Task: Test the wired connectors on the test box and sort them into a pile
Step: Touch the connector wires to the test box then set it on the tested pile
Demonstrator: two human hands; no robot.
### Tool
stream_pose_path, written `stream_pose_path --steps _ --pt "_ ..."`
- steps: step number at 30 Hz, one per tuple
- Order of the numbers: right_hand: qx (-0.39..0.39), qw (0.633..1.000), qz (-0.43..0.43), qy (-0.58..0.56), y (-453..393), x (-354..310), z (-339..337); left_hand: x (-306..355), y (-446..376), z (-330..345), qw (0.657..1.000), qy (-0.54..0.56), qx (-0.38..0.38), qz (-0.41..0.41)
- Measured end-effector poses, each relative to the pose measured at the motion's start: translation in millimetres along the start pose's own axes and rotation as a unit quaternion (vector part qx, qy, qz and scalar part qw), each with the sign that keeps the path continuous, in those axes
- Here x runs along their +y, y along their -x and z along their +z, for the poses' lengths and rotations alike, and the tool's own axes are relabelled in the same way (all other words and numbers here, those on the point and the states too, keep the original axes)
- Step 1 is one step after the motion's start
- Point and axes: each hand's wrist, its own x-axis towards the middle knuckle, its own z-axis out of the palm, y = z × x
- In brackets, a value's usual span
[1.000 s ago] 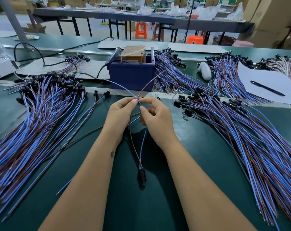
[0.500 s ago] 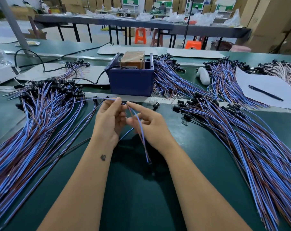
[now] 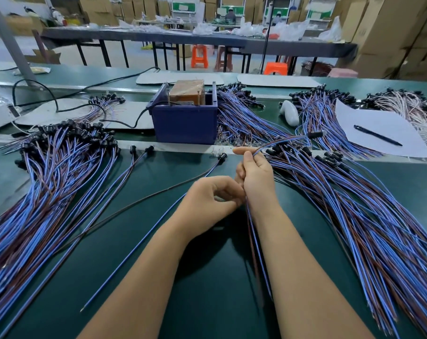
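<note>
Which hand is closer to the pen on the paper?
The right hand. It sits left of the pen and nearer the person; the left hand lies farther left and lower still.
</note>
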Motion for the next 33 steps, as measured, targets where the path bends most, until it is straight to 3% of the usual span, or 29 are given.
stream_pose_path --steps 3,8,16,19,21,24,29,31,33 --pt "0.012 0.982 -0.043 0.182 -1.4 4.3 -3.2 -2.3 -1.9 -2.9 0.999 -0.014 0.031 -0.023" --pt "-0.043 0.907 -0.086 0.409 4.6 14.3 1.0 -6.6 -4.6 -5.3 0.995 -0.035 0.077 -0.059" --pt "-0.055 0.853 -0.1 0.509 16.8 -2.2 -13.8 -8.0 -9.6 12.6 0.958 -0.196 0.164 -0.132" --pt "-0.037 0.826 -0.129 0.547 14.8 -25.4 -37.3 -1.7 -11.0 25.2 0.933 -0.206 0.241 -0.171" --pt "-0.01 0.797 -0.155 0.584 10.0 -44.3 -53.9 2.9 -13.2 32.4 0.918 -0.205 0.279 -0.195" --pt "0.045 0.74 -0.17 0.649 -2.1 -69.6 -80.2 3.8 -17.3 35.8 0.913 -0.218 0.278 -0.203" --pt "0.146 0.643 -0.049 0.75 -13.8 -79.7 -99.2 1.6 -16.8 36.7 0.913 -0.237 0.268 -0.197" --pt "0.168 0.647 -0.039 0.743 -9.2 -67.1 -83.0 2.4 -16.8 35.9 0.914 -0.241 0.263 -0.195" --pt "0.129 0.668 -0.076 0.729 -1.2 -45.6 -56.7 4.3 -15.3 34.9 0.916 -0.199 0.293 -0.186"
